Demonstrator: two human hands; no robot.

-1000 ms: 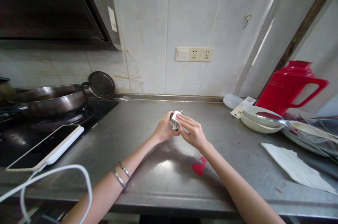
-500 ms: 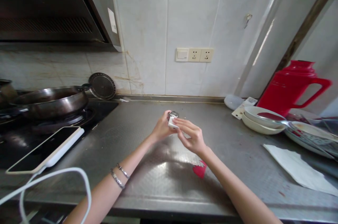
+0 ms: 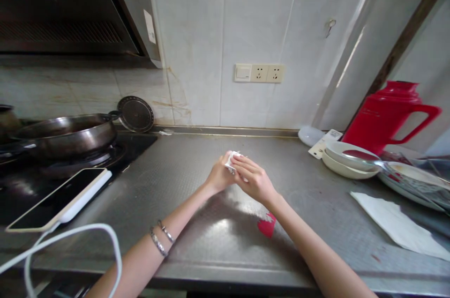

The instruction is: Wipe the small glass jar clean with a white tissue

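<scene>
Above the steel counter point(image 3: 197, 160), my two hands meet at the centre. My left hand point(image 3: 221, 175), with bracelets point(image 3: 160, 239) on its forearm, is closed around a small shiny object that is now almost wholly covered. What kind of object it is cannot be made out. My right hand point(image 3: 256, 180) presses a folded piece of white tissue point(image 3: 231, 159) against it, fingers together over the top.
On the left are a pan point(image 3: 73, 136) on the stove, a round dark lid point(image 3: 136, 114) and a phone point(image 3: 61, 199) with a white cable point(image 3: 87, 227). At right stand a red thermos jug point(image 3: 386, 113), stacked bowls point(image 3: 346, 167) and a white napkin point(image 3: 397, 225). A torn red patch point(image 3: 266, 227) marks the counter.
My right hand has slid forward over the small object, hiding its shiny round rim with the tissue. My left hand has turned slightly and shifted a little to the right.
</scene>
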